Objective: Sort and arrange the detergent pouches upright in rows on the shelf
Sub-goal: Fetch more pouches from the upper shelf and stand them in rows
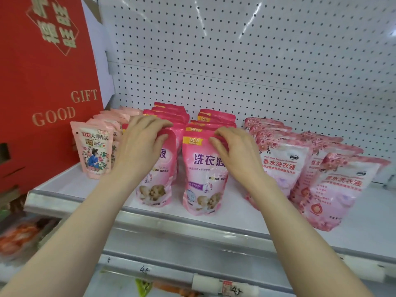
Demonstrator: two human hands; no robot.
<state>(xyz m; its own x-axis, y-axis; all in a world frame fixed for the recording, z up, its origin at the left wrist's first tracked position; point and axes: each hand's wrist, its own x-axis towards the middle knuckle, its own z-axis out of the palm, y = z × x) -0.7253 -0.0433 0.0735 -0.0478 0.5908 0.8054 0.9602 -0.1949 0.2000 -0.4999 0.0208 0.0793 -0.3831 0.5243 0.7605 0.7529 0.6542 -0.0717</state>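
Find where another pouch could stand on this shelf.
Bare shelf lies front-left, beside the red gift box and before the pale floral pouches, and far right beside the rose-print pouches. Crowded: the middle pink pouches, gripped by left hand and right hand.

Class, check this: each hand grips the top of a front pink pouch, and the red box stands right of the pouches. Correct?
No. The head view shows the red box left of the pouches. The left hand and right hand do each grip a front pink pouch.
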